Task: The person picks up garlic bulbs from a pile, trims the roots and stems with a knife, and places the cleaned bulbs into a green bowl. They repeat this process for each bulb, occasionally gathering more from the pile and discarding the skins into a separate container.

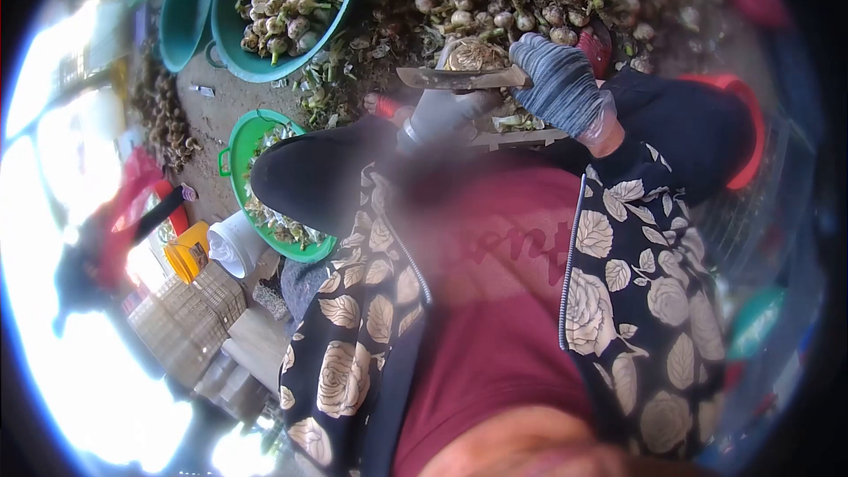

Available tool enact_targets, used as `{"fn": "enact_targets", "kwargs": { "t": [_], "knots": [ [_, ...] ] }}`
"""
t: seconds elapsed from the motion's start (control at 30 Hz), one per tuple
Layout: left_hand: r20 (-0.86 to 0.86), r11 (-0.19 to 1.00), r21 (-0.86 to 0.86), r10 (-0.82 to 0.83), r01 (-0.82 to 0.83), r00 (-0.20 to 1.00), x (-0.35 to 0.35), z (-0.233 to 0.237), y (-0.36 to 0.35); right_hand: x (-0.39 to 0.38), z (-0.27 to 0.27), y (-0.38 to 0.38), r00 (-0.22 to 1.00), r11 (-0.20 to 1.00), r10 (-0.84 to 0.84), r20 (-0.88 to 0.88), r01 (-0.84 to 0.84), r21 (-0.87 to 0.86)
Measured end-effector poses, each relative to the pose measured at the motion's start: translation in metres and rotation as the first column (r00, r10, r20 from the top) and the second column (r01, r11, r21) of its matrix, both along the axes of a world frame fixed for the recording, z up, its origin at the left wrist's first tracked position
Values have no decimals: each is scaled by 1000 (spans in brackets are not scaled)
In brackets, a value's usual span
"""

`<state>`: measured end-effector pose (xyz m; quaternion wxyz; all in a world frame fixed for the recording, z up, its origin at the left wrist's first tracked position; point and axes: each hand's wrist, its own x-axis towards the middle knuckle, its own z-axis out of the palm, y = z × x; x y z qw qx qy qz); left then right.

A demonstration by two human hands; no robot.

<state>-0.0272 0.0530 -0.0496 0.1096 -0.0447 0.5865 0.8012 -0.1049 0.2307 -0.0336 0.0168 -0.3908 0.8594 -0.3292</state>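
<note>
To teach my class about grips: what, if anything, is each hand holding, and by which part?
The right hand grips a knife by its handle, blade pointing left. The left hand holds a bulb; the knife and blur hide exactly where.

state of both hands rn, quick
left hand: closed on a root-topped bulb
right hand: closed on a knife

A brown-stained knife is held crosswise — its long blade bare. Just beyond it, a pale, round bulb shows a ragged, fibrous face.
</note>
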Motion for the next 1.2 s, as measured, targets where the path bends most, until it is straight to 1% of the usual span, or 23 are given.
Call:
{"fn": "enact_targets", "kwargs": {
  "t": [0.03,0.1,0.13,0.2,0.27,0.33,0.43,0.53,0.6,0.63,0.67,0.7,0.73,0.77,0.8,0.83,0.9,0.97,1.0,1.03,1.13,1.17,1.2],
  "knots": [
    [-123,995,-86,-54,44,991,-1,8,4,1,1,0,1000,999,3,1,-3,37],
    [38,996,71,-56,53,998,-4,15,7,4,-1,-2,1000,999,-1,19,0,45],
    [139,966,244,49,-82,989,-1,23,16,5,-3,-3,1000,999,-8,24,7,45],
    [116,984,147,81,-98,990,5,-16,10,6,-7,-2,999,999,-8,36,7,46],
    [50,994,12,105,-106,993,5,-21,9,5,-16,-4,999,997,-34,-39,31,-68],
    [-56,981,-156,106,-114,993,0,9,18,4,-30,-5,996,987,-66,-58,56,-153],
    [-4,953,-276,132,-128,991,0,22,25,3,-46,-6,995,977,-94,-16,89,-193],
    [-70,952,-215,207,-217,976,4,14,30,7,-54,-6,996,983,-88,29,92,-157],
    [22,937,-199,298,-288,954,3,26,31,7,-69,-12,993,985,-73,87,86,-151],
    [75,925,-194,347,-327,935,7,37,34,-1,-96,-7,994,975,48,99,-68,211],
    [-198,873,-427,166,-237,966,11,48,29,-19,-134,5,975,814,160,154,-218,539],
    [-398,739,-646,-114,-190,910,11,63,18,-29,-156,10,945,539,225,238,-324,778],
    [-203,870,-399,222,-288,954,20,83,31,-20,-147,11,981,829,-17,192,-94,552],
    [-195,884,-391,193,-257,962,22,83,15,-23,-135,11,946,947,-242,214,183,262],
    [-98,934,-255,231,-249,968,22,79,6,-26,-86,-1,920,912,-319,228,233,337],
    [-3,966,-110,234,-233,972,20,73,-1,-27,-58,-7,871,880,-400,284,279,384],
    [22,962,51,267,-267,964,21,52,-8,-26,-119,4,729,908,-359,583,417,38],
    [2,912,183,374,-368,928,25,53,1,-17,-68,-2,701,886,-384,602,462,27],
    [49,932,119,340,-343,939,25,57,-1,-17,-45,-6,699,906,-359,619,421,51],
    [77,949,62,304,-309,950,20,60,-4,-16,-37,-10,700,892,-308,644,447,-60],
    [-158,899,-318,264,-302,951,16,56,3,-10,-29,-15,708,791,-140,692,500,-352],
    [-367,676,-675,43,-298,929,12,54,-1,-12,-27,-13,766,838,-198,612,456,-300],
    [-426,506,-811,-168,-293,889,5,47,-2,-12,-22,-10,817,878,-243,523,414,-239]
  ]
}}
